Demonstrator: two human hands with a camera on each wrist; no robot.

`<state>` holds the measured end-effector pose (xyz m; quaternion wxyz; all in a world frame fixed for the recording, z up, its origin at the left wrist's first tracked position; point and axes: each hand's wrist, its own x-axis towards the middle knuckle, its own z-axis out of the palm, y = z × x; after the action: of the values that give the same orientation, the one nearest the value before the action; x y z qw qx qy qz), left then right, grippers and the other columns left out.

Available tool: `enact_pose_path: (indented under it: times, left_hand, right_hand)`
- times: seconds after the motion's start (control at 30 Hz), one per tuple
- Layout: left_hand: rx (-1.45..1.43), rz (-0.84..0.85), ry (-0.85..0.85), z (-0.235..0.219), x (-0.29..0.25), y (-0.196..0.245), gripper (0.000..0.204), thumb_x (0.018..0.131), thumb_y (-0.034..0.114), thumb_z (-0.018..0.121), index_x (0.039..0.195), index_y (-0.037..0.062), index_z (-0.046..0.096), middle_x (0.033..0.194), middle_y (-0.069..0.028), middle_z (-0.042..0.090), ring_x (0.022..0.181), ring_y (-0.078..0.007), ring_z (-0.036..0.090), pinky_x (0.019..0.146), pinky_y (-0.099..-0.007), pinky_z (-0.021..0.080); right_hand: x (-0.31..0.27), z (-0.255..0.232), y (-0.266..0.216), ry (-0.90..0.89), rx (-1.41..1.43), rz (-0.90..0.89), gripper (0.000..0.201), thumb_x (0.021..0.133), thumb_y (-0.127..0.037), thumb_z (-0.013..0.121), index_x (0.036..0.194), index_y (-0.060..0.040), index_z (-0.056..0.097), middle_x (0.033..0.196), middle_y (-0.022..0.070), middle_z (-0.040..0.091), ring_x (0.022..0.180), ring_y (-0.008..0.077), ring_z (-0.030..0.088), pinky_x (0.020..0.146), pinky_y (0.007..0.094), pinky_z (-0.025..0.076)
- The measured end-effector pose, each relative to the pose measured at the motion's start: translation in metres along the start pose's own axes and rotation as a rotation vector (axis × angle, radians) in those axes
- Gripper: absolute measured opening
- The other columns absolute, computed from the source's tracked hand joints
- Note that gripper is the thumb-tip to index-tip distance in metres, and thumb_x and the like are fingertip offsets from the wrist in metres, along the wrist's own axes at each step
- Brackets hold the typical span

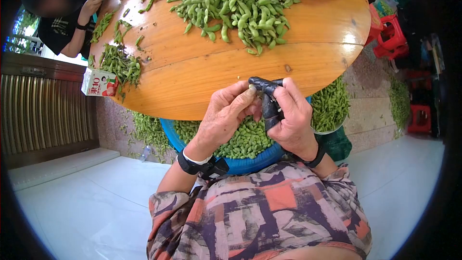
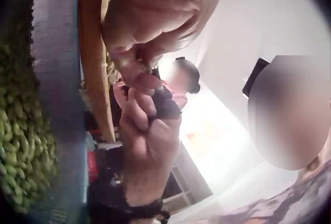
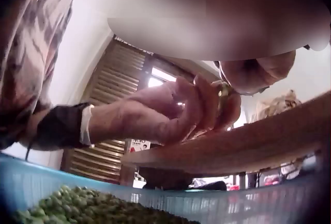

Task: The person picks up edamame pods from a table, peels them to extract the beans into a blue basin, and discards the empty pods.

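Observation:
Over the table's near edge, my left hand (image 1: 227, 108) and right hand (image 1: 291, 115) meet at the fingertips. Between them they pinch a green bean pod (image 3: 223, 97), mostly hidden by the fingers. Black coverings (image 1: 270, 108) wrap the thumb and a finger of the right hand. In the left wrist view the wrapped right hand (image 2: 150, 131) faces the left one. Below both hands, a blue basket (image 1: 262, 162) holds many shelled green beans (image 1: 245, 142). A big heap of bean pods (image 1: 240, 5) lies on the wooden table (image 1: 192, 77).
Across the table at the left, another person (image 1: 67, 24) handles pods beside a smaller pod pile (image 1: 120, 62) and a white-and-red carton (image 1: 99, 83). A tub of green pods (image 1: 332, 106) stands at right. Red stools (image 1: 391, 38) are farther right; a slatted door (image 1: 48, 110) is at left.

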<state>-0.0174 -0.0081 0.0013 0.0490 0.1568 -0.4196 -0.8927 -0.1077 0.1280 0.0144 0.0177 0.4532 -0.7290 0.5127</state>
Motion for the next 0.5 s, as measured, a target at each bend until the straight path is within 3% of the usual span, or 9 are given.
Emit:
enact_pose_path:
  times: [0.23,0.37,0.5]
  left_hand:
    - [-0.081,0.018,0.16,0.014,-0.001,-0.012,0.021,0.099,0.01,0.044,0.108,0.0009,0.062,0.081,0.0014,0.057,0.068,-0.0065,0.05,0.062,-0.0213,0.042]
    - [-0.009,0.075,0.131,0.015,-0.001,-0.014,0.024,0.098,0.011,0.044,0.108,-0.0001,0.062,0.08,0.002,0.056,0.067,-0.006,0.047,0.059,-0.0207,0.037]
    - [-0.159,0.063,0.216,0.023,0.0,-0.007,0.028,0.095,0.008,0.042,0.109,-0.0015,0.064,0.078,0.0022,0.054,0.066,-0.0054,0.045,0.059,-0.0202,0.035]
  right_hand:
    - [-0.002,0.006,0.012,-0.002,-0.048,-0.014,0.038,0.066,0.006,0.068,0.102,0.0005,0.06,0.082,0.0138,0.044,0.069,0.0316,0.053,0.058,0.0387,0.045]
    - [0.002,0.002,0.002,-0.016,-0.053,-0.022,0.04,0.066,0.006,0.068,0.104,-0.0002,0.061,0.082,0.0137,0.045,0.069,0.0316,0.053,0.059,0.039,0.045]
    - [0.004,0.003,0.0,0.006,-0.028,-0.066,0.044,0.066,0.007,0.067,0.109,-0.0022,0.064,0.081,0.0126,0.046,0.07,0.0319,0.054,0.06,0.038,0.046]
